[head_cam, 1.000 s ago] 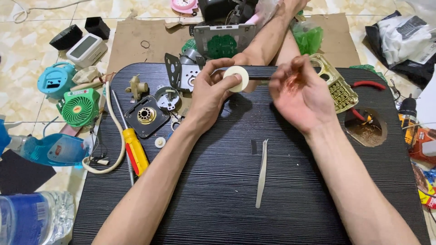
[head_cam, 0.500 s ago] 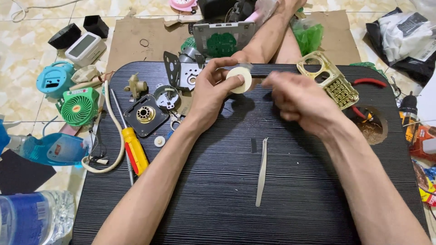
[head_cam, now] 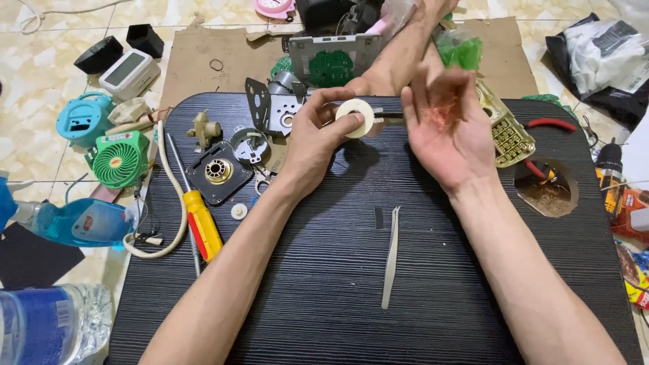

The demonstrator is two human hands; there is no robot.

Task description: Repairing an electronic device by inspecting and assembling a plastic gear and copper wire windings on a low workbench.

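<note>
Left hand (head_cam: 312, 138) pinches white tape roll (head_cam: 355, 117); right hand (head_cam: 447, 128) spread open at 3 o'clock of it; tweezers (head_cam: 391, 257) at 6 o'clock.

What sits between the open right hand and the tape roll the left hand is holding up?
Nothing visible. The left hand pinches the white tape roll above the black board; the right hand is open just beside it, with only a thin dark strip running off the roll across the gap.
</note>
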